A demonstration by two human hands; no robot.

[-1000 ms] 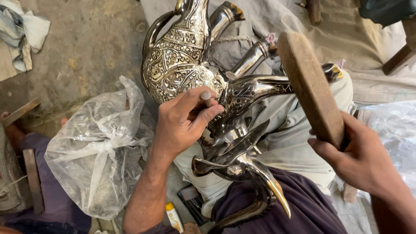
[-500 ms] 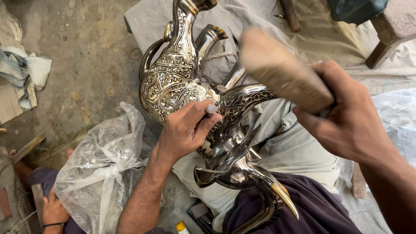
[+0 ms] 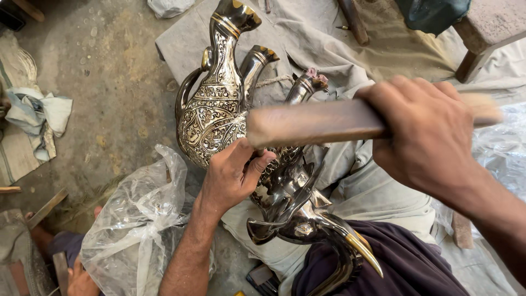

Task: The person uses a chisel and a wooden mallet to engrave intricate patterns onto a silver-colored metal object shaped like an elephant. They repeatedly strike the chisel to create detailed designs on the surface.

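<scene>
My left hand (image 3: 233,181) is closed around a small metal punch, mostly hidden, pressed against a dark polished metal vessel (image 3: 290,203) lying across my lap. Its curved spout has a gold tip (image 3: 364,249). My right hand (image 3: 427,137) grips a wooden mallet stick (image 3: 312,123), which lies level just above my left hand's fingers and is blurred at its far end. An ornate engraved silver jug (image 3: 211,115) with a handle stands just behind my left hand.
A crumpled clear plastic bag (image 3: 137,230) lies at lower left on the dirt floor. Grey cloth (image 3: 329,55) is spread behind the jug. A wooden stool leg (image 3: 471,60) stands at upper right, rags (image 3: 44,112) at left, more plastic (image 3: 504,159) at right.
My right hand has swung the wooden stick down from a raised position at the right to just over my left hand. My left hand has stayed on the metal vessel.
</scene>
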